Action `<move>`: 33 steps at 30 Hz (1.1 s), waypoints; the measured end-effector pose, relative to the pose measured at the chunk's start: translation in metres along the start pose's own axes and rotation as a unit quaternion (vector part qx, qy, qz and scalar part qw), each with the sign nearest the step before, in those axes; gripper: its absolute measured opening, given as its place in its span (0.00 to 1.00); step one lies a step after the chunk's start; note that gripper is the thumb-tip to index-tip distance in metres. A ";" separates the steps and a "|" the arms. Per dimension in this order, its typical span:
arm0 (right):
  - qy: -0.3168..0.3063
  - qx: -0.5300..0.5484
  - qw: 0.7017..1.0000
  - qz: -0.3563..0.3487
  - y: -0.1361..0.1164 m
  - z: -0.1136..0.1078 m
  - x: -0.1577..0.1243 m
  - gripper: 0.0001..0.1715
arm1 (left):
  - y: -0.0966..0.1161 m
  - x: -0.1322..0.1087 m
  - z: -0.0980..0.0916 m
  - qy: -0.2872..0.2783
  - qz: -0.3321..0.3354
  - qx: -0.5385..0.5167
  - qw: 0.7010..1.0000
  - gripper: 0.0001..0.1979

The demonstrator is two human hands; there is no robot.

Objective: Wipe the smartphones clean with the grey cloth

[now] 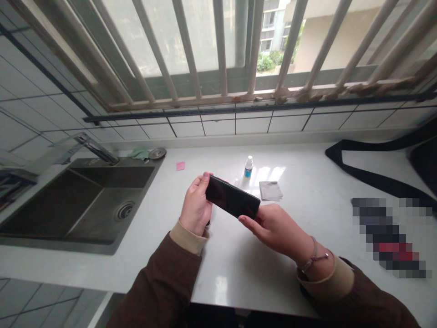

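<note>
A black phone (232, 197) with a dark screen is held tilted above the white counter, its right end lower. My left hand (197, 205) grips the phone's left end, thumb at the upper corner. At the lower right end, my right hand (278, 228) holds it with the thumb along the near edge and the other fingers behind. Beyond the phone stands a small bottle (248, 168) with a white cap and a blue label. A folded grey cloth (271, 191) lies right of the bottle. Part of a small dark object shows beside my left wrist, mostly hidden.
At left is a sink (118, 237) with a faucet (99, 148). A green cloth (139, 154), a metal drain cover (157, 153) and a pink note (180, 166) lie near it. A black strap (375, 146) and a pixelated dark item (389, 237) are at right. Window bars rise behind.
</note>
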State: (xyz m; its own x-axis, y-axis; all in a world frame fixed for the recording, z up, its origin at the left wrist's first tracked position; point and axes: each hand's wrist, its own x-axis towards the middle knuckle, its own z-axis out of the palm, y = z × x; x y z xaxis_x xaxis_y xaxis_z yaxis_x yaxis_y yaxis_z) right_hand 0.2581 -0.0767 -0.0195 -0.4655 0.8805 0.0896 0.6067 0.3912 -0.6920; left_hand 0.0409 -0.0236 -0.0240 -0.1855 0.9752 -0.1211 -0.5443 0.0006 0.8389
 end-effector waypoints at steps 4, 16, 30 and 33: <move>-0.034 0.004 0.999 0.017 -0.002 0.001 0.002 0.31 | -0.001 0.002 0.000 0.017 0.004 -0.019 1.000 0.20; -0.040 0.074 0.994 0.063 -0.005 -0.006 0.005 0.32 | 0.001 -0.001 0.000 0.004 0.054 0.078 0.995 0.17; -0.038 0.146 0.985 0.080 0.001 0.009 0.005 0.17 | -0.006 -0.008 -0.006 -0.120 0.131 0.494 0.851 0.14; -0.013 0.130 0.985 0.111 0.007 0.009 0.008 0.17 | -0.001 -0.011 -0.008 -0.042 0.225 0.676 0.701 0.17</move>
State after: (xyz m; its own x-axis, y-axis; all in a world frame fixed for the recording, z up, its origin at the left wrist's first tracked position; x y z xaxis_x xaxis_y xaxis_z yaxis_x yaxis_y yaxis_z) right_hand 0.2531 -0.0696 -0.0296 -0.3594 0.9278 -0.1003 0.5109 0.1057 -0.8531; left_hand 0.0368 -0.0363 -0.0272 -0.0108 0.9536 0.3009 0.8360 -0.1565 0.5260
